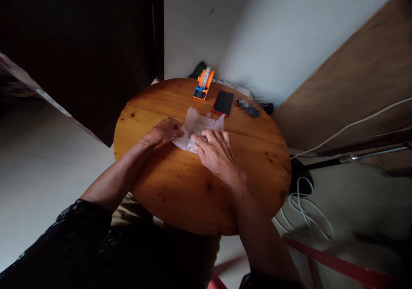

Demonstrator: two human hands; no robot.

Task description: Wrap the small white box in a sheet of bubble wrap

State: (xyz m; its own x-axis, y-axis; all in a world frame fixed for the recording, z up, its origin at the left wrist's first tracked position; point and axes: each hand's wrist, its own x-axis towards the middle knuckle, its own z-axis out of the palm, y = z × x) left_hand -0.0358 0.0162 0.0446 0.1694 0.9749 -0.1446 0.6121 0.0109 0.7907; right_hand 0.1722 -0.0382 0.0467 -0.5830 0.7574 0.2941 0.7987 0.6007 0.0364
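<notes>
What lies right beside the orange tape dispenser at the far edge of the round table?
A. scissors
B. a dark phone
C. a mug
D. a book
B: the dark phone lies flat just right of the tape dispenser on the table, beyond the bubble wrap under both hands.

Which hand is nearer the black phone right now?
Right. The right hand rests on the bubble wrap just below the phone; the left hand sits farther off, at the wrap's left edge.

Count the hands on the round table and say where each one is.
2. The left hand presses the left edge of the bubble wrap sheet; the right hand grips its near right edge. No other hands show.
</notes>
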